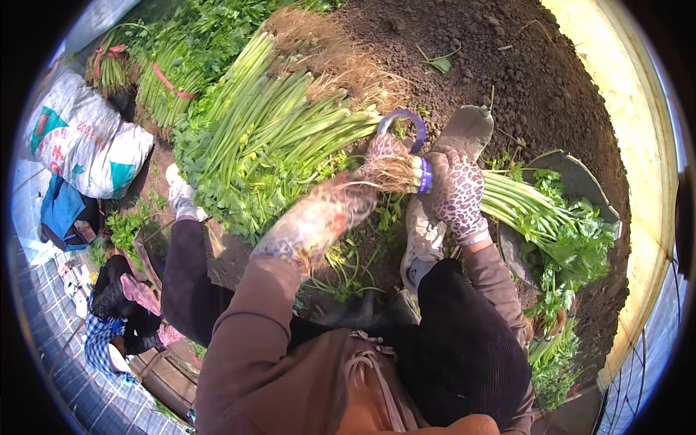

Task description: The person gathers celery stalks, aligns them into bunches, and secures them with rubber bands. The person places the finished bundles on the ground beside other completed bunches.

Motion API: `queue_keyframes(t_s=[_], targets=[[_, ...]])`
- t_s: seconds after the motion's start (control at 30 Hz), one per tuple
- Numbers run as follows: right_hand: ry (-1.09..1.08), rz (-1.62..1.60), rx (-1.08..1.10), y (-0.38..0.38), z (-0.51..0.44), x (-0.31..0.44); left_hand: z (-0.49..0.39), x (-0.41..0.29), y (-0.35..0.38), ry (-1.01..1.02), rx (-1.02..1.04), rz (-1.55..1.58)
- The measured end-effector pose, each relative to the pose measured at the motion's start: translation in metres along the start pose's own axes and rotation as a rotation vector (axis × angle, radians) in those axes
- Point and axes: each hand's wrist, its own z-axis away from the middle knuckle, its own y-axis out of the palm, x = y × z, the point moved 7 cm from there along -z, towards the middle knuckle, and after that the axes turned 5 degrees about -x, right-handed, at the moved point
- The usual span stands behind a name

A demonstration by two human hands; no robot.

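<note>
In the head view, my right hand (455, 190), in a leopard-print glove, grips a bunch of celery (522, 209) by its stalks, close to the roots. Purple printed tape (424, 175) circles the stalks at the root end. My left hand (387, 155), gloved and partly blurred, is at the brown roots, beside a purple roll of tape (421, 128); its fingers are largely hidden, so I cannot tell what they hold. The bunch's leaves spread to the right. A large heap of loose celery (283, 119) lies to the left, roots towards the bare soil.
Celery bundles with red ties (171, 81) lie at the upper left, near a white woven sack (87, 136) and a blue bag (62, 209). Another person (117, 321) is at the lower left. More bunches (554, 359) lie at the lower right. Tilled soil (522, 70) borders pale sheeting.
</note>
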Motion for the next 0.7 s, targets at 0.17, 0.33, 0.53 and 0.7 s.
queue_keyframes(t_s=[0.17,0.33,0.53,0.7], targets=[[0.097,0.165,0.093,0.005,-0.008,-0.006,0.114,0.002,0.089,-0.854,0.005,1.109],[0.061,0.216,0.062,0.028,-0.010,-0.015,0.132,-0.102,-0.049,-0.436,0.328,1.400],[0.028,0.082,0.038,0.025,-0.003,-0.006,0.014,-0.129,-0.200,0.059,0.081,0.988],[0.049,0.091,0.018,0.008,0.006,-0.017,-0.097,-0.045,-0.104,0.058,0.076,0.241]])
